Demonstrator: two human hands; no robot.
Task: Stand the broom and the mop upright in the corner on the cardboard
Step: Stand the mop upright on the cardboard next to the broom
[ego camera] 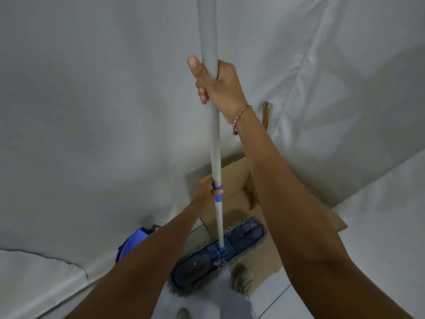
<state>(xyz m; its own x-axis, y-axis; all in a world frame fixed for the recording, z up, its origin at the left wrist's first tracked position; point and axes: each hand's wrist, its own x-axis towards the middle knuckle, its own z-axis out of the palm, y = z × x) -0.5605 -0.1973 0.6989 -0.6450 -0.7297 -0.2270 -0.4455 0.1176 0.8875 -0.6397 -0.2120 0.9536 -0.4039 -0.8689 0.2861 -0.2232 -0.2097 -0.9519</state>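
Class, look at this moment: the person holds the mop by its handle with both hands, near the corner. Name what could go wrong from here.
1. The mop head lies half on the cardboard, half on the tiled floor; stood there, it may slide.
2. The right hand and left hand alone steady the handle; released early, it could topple.
3. A shoe sits beside the mop head and could catch it.

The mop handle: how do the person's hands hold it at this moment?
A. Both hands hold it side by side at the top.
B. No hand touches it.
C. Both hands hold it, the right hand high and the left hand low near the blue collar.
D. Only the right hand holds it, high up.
C: the right hand is wrapped around the mop handle high up, and the left hand grips it low at the blue collar.
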